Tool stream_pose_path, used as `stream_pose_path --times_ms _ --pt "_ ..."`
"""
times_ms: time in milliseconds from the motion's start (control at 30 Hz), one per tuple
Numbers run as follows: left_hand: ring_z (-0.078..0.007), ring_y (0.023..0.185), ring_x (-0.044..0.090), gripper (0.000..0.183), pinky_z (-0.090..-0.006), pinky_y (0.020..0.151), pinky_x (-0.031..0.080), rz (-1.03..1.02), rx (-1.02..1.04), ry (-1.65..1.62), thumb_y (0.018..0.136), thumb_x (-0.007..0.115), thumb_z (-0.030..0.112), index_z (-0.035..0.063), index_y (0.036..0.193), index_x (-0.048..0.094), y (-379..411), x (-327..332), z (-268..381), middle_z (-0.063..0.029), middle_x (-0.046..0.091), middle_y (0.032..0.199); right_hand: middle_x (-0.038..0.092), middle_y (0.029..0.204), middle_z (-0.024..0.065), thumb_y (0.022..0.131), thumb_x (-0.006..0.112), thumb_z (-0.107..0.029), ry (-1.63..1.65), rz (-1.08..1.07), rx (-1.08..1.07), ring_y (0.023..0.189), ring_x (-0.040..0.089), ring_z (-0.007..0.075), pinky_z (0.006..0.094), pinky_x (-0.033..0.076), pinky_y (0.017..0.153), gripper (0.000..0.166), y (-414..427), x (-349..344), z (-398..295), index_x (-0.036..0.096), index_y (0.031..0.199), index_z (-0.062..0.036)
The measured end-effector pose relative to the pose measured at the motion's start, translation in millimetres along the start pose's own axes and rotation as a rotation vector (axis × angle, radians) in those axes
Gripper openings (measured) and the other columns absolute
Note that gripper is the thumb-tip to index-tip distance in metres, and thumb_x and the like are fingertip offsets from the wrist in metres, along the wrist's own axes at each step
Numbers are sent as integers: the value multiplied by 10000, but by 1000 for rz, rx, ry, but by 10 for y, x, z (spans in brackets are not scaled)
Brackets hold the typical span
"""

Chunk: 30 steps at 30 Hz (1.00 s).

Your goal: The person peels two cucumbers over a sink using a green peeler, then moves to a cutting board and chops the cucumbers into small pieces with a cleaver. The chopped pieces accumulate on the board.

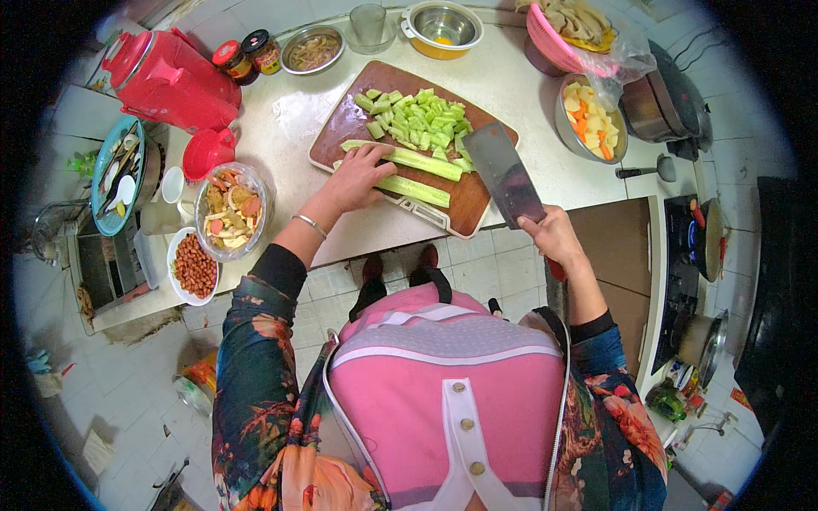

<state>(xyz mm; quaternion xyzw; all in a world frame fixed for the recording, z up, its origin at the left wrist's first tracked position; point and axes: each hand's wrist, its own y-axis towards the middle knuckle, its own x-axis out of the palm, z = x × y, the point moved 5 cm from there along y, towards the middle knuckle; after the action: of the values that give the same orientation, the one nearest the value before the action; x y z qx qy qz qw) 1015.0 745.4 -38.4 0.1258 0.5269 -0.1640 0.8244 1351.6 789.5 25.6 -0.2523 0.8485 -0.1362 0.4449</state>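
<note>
On a brown cutting board [332, 137] with a pale rim lie two long cucumber strips [422, 161], side by side, near the front edge. My left hand [361, 177] rests over their left ends, fingers bent around them and hiding part of each. A pile of cut cucumber pieces [418, 118] covers the back of the board. My right hand [555, 235] grips the handle of a cleaver [501, 172]. Its broad dark blade is tilted over the board's right edge, beside the cut pieces and to the right of the strips.
A steel bowl of potato and carrot chunks [591, 124] stands right, a pot of egg yolk [441, 32] behind. Left are a red thermos [176, 83], a red mug [206, 153], a bowl of mixed food [231, 211] and peanuts [195, 267]. A gas stove [679, 255] burns at far right.
</note>
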Motion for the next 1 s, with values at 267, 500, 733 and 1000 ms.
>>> stream_pose_path --times_ms 267,500,733,1000 --pt "-308 1153 451 191 -477 936 347 78 38 -23 737 691 176 111 917 677 168 31 -195 -109 500 1255 533 523 55 832 664 -208 135 6 79 416 523 143 305 437 400 239 -219 109 17 628 871 26" --pt "-278 1013 506 330 -417 847 389 294 -49 54 794 646 215 82 1082 553 206 195 -175 -94 550 1018 542 532 44 833 670 -182 249 41 144 415 524 132 296 434 386 212 -425 314 120 628 856 24" --pt "-256 984 509 331 -407 793 392 267 34 182 749 690 228 99 1033 578 107 236 -18 -84 521 985 517 507 42 841 670 -167 436 48 188 398 497 130 302 409 378 201 -513 639 147 590 778 7" --pt "-261 950 496 293 -399 771 386 347 -75 87 704 697 173 111 976 608 44 194 157 -78 512 929 359 468 -22 922 534 -451 1437 -278 325 345 333 100 277 304 370 375 -511 1451 -259 468 759 -120"
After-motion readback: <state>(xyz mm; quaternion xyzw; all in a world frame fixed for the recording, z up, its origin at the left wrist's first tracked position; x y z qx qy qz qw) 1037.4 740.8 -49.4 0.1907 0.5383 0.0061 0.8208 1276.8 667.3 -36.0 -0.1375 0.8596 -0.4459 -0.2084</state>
